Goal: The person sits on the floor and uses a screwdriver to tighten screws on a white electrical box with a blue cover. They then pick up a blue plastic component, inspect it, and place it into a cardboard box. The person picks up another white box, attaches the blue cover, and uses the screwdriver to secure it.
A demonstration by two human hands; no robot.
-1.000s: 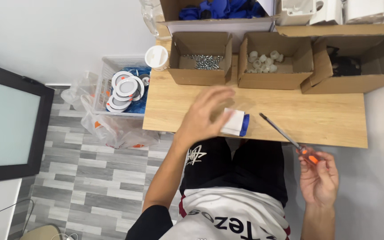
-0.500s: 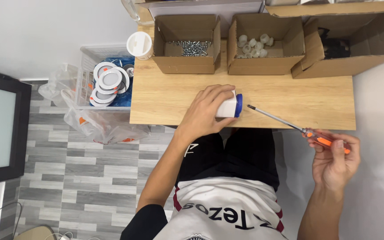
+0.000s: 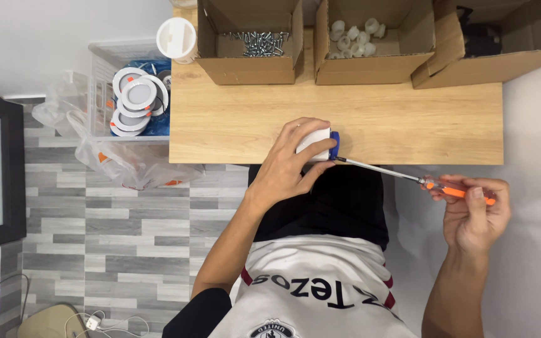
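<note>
Smooth pale wood grain across the desk (image 3: 233,119), rectangular, with a straight near edge. Wrapped over a small white part with a blue end (image 3: 322,144) at that edge: the left hand (image 3: 289,166), fingers (image 3: 302,128) curled across its top, thumb underneath, closed snugly on it. Blue end poking out just past the fingertips, toward the other hand. Touching that blue end, the thin metal shaft of a screwdriver (image 3: 408,177), long and slim, with a glossy orange handle. Pinched around the handle, the right hand (image 3: 474,209), held off the desk's edge over the lap, fingers (image 3: 464,194) closed lightly on the orange grip, thumb on top.

Beyond the left fingers, at the far side of the desk, three open brown cardboard boxes, matte and square-cornered: a box of screws (image 3: 250,37) full of small shiny metal pieces, a box of white caps (image 3: 370,37) with rounded plastic shapes, and a third box (image 3: 489,44) with something dark inside, too shadowed to make out. Well out from the left fingers, off the desk's end, a clear plastic bin (image 3: 104,69) of round white discs, with crumpled clear bags (image 3: 126,166) beside it, over grey plank flooring.
</note>
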